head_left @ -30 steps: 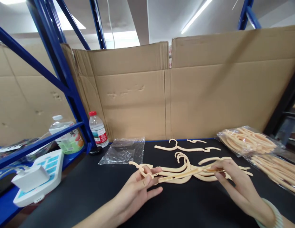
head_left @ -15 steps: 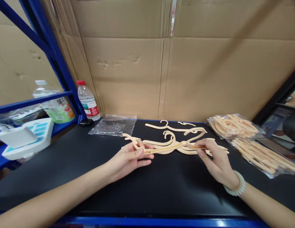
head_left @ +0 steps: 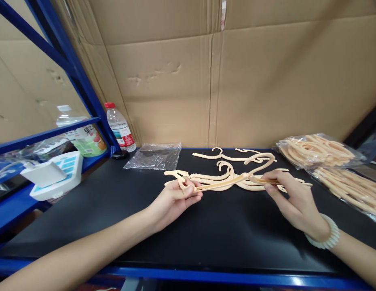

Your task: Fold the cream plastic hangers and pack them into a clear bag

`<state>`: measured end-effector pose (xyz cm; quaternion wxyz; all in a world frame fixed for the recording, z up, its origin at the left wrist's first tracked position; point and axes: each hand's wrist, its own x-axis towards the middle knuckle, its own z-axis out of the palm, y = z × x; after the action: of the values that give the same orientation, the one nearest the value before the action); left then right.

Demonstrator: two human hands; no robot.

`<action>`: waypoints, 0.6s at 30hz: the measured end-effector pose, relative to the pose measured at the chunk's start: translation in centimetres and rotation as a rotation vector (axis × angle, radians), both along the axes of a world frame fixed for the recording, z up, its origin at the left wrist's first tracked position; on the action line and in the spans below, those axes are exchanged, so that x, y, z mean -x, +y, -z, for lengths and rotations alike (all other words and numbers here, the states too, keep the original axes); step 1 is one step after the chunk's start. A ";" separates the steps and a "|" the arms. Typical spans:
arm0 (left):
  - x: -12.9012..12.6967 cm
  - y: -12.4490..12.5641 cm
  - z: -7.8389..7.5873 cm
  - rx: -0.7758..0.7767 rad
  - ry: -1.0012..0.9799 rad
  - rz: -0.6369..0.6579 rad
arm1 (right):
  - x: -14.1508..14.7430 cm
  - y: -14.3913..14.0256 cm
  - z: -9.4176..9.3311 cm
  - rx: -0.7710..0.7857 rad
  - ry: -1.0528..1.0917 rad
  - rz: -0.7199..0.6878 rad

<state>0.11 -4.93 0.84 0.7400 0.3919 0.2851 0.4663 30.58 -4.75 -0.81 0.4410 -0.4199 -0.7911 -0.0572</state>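
Hanger stack (head_left: 233, 180): cream plastic, on black bench (head_left: 206, 238), centre. Left end pinched by left hand (head_left: 176, 198); right end pinched by right hand (head_left: 292, 194). Judged best handled with both ends kept level, hooks nested, pieces squared before lifting. Count in stack: several, exact number not discernible. Loose hanger (head_left: 220, 154) behind: one, with one fragment beside. Bagged hangers (head_left: 318, 150): two bags. Water bottle (head_left: 120, 127): one. Empty plastic bag (head_left: 154, 157): one.

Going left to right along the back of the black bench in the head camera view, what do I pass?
White device → juice bottle → red-capped water bottle → empty clear plastic bag → loose cream hanger → bagged cream hangers.
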 end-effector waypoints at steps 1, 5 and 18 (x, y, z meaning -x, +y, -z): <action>0.0 0.0 0.0 -0.002 0.000 -0.015 | 0.1 0.0 0.0 0.001 0.002 -0.001; 0.2 0.1 0.0 0.017 -0.007 -0.062 | 0.2 -0.3 0.1 0.018 0.002 -0.004; 0.6 0.1 0.5 -0.007 0.042 -0.097 | 0.4 -0.7 0.4 -0.005 -0.020 -0.017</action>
<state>-0.46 -4.83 0.38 0.7091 0.3899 0.3175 0.4943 30.18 -5.43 -1.19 0.4347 -0.4113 -0.7989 -0.0596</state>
